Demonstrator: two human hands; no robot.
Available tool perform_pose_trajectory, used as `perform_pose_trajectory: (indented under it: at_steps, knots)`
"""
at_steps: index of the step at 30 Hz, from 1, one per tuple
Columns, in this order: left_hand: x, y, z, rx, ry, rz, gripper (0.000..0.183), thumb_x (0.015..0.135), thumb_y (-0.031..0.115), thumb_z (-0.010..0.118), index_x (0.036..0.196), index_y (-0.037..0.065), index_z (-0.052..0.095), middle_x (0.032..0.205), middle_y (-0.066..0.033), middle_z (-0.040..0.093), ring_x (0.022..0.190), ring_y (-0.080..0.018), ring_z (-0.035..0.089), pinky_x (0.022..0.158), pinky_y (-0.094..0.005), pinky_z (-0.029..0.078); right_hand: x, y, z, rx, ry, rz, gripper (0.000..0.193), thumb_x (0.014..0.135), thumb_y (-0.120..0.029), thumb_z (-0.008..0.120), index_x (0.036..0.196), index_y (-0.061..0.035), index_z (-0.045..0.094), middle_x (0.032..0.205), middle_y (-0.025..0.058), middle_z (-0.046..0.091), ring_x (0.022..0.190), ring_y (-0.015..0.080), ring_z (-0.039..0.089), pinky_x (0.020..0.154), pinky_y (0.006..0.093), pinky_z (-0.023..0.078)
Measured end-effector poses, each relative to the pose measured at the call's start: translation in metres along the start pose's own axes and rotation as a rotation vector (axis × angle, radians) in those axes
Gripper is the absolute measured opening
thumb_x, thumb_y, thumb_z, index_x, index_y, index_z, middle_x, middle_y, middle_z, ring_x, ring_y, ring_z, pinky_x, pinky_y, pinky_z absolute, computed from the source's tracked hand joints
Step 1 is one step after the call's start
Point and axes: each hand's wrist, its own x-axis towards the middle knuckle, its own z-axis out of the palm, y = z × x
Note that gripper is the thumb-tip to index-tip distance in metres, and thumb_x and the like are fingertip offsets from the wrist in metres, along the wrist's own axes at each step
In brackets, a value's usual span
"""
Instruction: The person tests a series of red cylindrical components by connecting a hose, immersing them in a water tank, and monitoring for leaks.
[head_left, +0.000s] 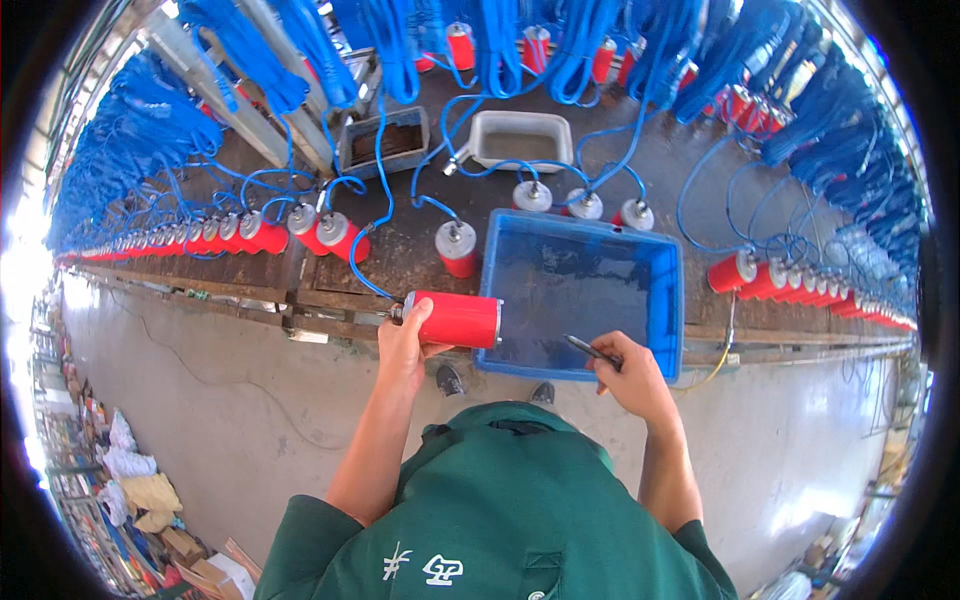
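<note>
My left hand (402, 348) is wrapped round the left end of a red cylinder (462, 320) with metal end caps, held on its side. A blue cable (366, 275) runs from that end up and back over the bench. The cylinder's right end reaches over the left front corner of a blue plastic tub (675, 290) with water in it. Over the tub's front right, my right hand (637, 375) grips a slim dark pen-like tool (592, 350), its tip pointing left toward the cylinder but apart from it. Its exact kind is unclear.
Another red cylinder (457, 250) stands left of the tub; several more line the bench (420, 272) on both sides. Behind are a grey bin (372, 165) and a white tray (520, 125). Coiled blue cables (497, 50) hang above the far side.
</note>
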Motion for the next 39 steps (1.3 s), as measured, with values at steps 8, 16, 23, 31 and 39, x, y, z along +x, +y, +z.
perform_pose_trajectory:
  at_steps: [8,16,23,31,39]
  knots:
    - [0.016,-0.024,0.011,0.005,-0.01,-0.17,0.062,0.096,0.046,0.078,0.133,-0.001,0.062,0.119,-0.0166,0.076,0.102,-0.0288,0.079,0.086,-0.0461,0.068,0.002,0.007,0.005,0.239,-0.04,-0.015,0.026,0.1,-0.004,0.066,0.125,0.003,0.068,0.093,0.0123,0.077,0.08,0.0165,0.073,0.072,0.0318,0.058]
    - [0.018,-0.025,0.011,0.058,-0.105,-0.202,0.061,0.101,0.055,0.069,0.14,0.009,0.059,0.134,-0.0129,0.072,0.119,-0.0284,0.073,0.098,-0.0473,0.063,0.027,0.013,0.021,0.188,-0.019,-0.098,0.027,0.104,-0.011,0.072,0.126,0.0028,0.071,0.092,0.0101,0.077,0.081,0.0145,0.073,0.072,0.0312,0.058]
    - [0.02,-0.029,0.007,-0.014,-0.07,-0.214,0.062,0.102,0.057,0.068,0.141,0.01,0.059,0.132,-0.0127,0.072,0.119,-0.0294,0.073,0.097,-0.0473,0.064,0.025,0.027,0.034,0.194,0.03,-0.165,0.025,0.104,-0.011,0.072,0.125,0.0026,0.076,0.092,0.011,0.076,0.08,0.0142,0.072,0.073,0.0307,0.058]
    - [0.019,-0.029,0.008,-0.026,-0.062,-0.215,0.061,0.102,0.055,0.068,0.139,0.007,0.058,0.131,-0.0147,0.072,0.115,-0.0295,0.074,0.095,-0.0465,0.066,0.028,0.032,0.047,0.241,0.0,-0.191,0.023,0.102,-0.008,0.073,0.124,-0.0002,0.078,0.091,0.008,0.076,0.077,0.0126,0.07,0.072,0.0302,0.056]
    - [0.017,-0.028,0.009,-0.065,-0.048,-0.224,0.055,0.104,0.052,0.066,0.138,0.009,0.058,0.129,-0.0127,0.072,0.114,-0.0284,0.075,0.093,-0.0461,0.066,0.03,0.034,0.047,0.207,-0.026,-0.23,0.024,0.102,-0.008,0.073,0.125,-0.0022,0.078,0.094,0.0059,0.075,0.073,0.0124,0.067,0.071,0.0306,0.056]
